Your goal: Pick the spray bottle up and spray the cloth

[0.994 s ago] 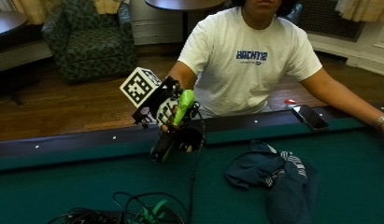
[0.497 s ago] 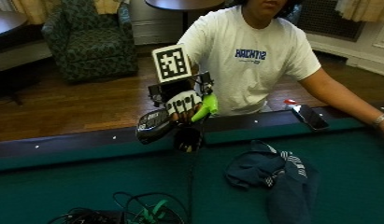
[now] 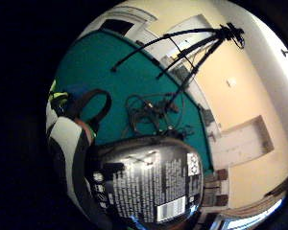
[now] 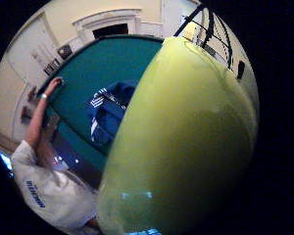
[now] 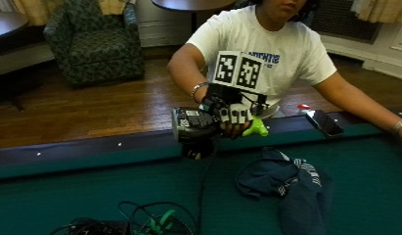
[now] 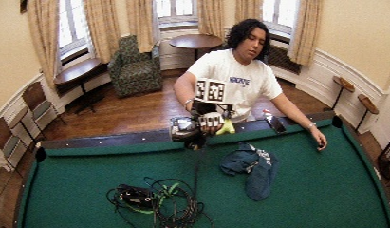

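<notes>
Over the table's near rail, my gloved right hand (image 5: 230,115) grips the spray bottle (image 5: 192,125) around its neck. The bottle lies sideways in the air, its black labelled body to the left and its green spray head (image 5: 256,129) pointing right. The dark blue cloth (image 5: 288,180) with white stripes lies crumpled on the green felt, below and to the right of the hand. In the thumb side palm view the green head (image 4: 181,142) fills the picture, with the cloth (image 4: 108,113) beyond it. The little finger side view shows the black body and its label (image 3: 153,184).
A tangle of black cables (image 5: 139,225) lies on the felt of the pool table (image 5: 90,191) at the front left. A phone (image 5: 325,123) rests on the rail beside the person's bare left arm (image 5: 363,107). A tripod (image 3: 197,48) stands past the table's far side.
The hand has tipped the bottle from nearly upright to lying sideways and has carried it to the right, closer to the cloth. The cloth has not moved.
</notes>
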`<state>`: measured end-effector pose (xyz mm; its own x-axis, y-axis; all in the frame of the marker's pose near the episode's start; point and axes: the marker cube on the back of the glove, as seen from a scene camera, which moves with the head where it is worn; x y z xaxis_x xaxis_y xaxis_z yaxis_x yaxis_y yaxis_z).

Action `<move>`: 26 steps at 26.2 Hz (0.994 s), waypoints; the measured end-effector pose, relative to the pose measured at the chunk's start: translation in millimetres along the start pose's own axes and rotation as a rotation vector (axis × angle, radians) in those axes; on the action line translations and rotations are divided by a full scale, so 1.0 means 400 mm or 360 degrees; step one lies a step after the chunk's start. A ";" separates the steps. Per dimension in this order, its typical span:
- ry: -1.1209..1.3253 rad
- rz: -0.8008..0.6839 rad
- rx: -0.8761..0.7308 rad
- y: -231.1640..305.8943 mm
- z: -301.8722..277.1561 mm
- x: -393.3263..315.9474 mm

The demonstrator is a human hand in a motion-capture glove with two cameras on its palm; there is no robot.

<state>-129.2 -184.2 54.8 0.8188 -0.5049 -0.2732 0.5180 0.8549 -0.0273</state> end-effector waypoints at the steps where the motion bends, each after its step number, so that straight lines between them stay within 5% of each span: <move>1: 0.0054 -0.0051 -0.0019 -0.011 0.004 -0.021; 14: 0.0468 -0.0677 -0.0223 -0.077 0.094 -0.330; 26: 0.0520 -0.0714 -0.0288 -0.081 0.137 -0.377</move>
<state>-256.0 -142.4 149.6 0.3954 -0.7839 -0.4787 0.7227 0.5872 -0.3647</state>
